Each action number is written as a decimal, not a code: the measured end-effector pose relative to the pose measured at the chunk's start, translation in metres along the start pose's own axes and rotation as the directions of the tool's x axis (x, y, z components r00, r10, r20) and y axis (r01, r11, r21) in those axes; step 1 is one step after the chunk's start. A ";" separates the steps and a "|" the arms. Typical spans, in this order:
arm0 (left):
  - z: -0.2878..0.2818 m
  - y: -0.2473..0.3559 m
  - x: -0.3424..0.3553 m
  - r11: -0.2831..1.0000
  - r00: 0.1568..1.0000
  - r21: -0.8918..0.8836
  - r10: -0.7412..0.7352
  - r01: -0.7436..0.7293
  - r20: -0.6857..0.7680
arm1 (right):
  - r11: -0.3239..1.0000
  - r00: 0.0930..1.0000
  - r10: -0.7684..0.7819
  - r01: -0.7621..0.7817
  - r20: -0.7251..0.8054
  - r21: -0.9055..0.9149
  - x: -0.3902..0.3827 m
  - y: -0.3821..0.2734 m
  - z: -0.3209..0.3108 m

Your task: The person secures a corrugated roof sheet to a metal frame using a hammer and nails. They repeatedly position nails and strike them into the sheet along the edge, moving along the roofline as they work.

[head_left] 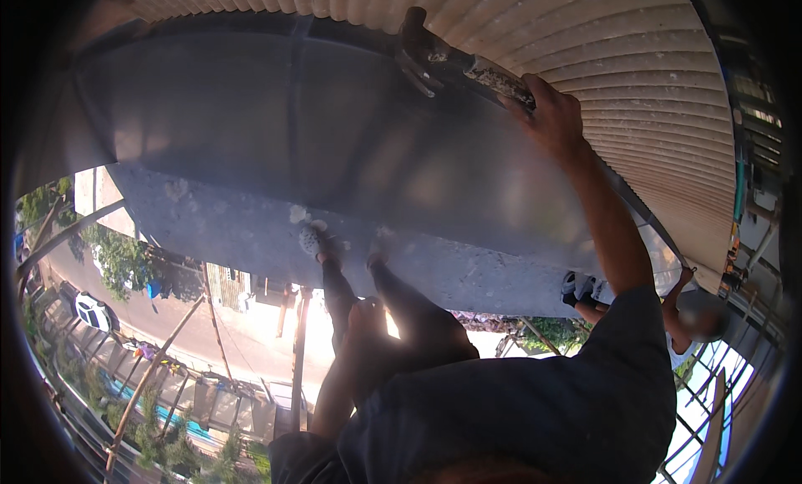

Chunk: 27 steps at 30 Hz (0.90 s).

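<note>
My right hand (551, 116) grips a worn hammer (493, 73), its dark head and claw over the top edge of a smooth grey metal sheet (209, 99), against beige corrugated sheeting (635, 49). My left hand (365, 321) is down by my thighs, fingers curled; glare and shadow hide what, if anything, it holds. My feet (313, 237), in pale speckled footwear, are on a narrow grey ledge (468, 271) below the metal sheet.
A co-worker (685, 317) is at the right, one hand raised to the sheet's edge. Poles (167, 350) cross the open drop beside the ledge; far below are a road (242, 333), a white car (92, 308) and trees (121, 267).
</note>
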<state>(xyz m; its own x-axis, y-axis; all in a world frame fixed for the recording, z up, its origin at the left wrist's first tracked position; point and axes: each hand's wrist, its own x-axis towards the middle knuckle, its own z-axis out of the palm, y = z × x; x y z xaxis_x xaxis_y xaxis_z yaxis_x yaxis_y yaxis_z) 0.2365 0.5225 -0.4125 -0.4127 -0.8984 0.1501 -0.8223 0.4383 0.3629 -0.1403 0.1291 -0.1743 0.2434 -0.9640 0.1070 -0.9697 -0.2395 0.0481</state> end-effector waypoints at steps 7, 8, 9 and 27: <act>0.047 -0.029 -0.051 0.901 0.948 -0.378 -0.095 0.212 0.303 | 0.914 0.890 -0.391 0.405 -0.234 0.013 -0.005 0.002 -0.001; 0.041 -0.027 -0.046 0.895 0.944 -0.381 -0.113 0.232 0.309 | 0.945 0.926 -0.323 0.328 -0.194 -0.007 -0.007 0.004 0.001; 0.036 -0.023 -0.040 0.888 0.941 -0.384 -0.135 0.254 0.311 | 0.965 0.951 -0.261 0.258 -0.166 -0.037 -0.003 0.008 0.003; 0.049 -0.034 -0.019 0.332 0.452 -0.312 -0.559 0.890 0.695 | 0.915 0.927 -0.372 0.356 -0.056 -0.188 0.011 0.004 -0.031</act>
<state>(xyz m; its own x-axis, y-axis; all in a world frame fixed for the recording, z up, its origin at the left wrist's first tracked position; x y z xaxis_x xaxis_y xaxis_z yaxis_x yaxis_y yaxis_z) 0.2532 0.5263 -0.4733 0.0011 -0.6326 -0.7745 -0.5182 -0.6627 0.5406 -0.1404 0.1209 -0.1424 0.5874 -0.7976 0.1368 -0.7969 -0.5407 0.2693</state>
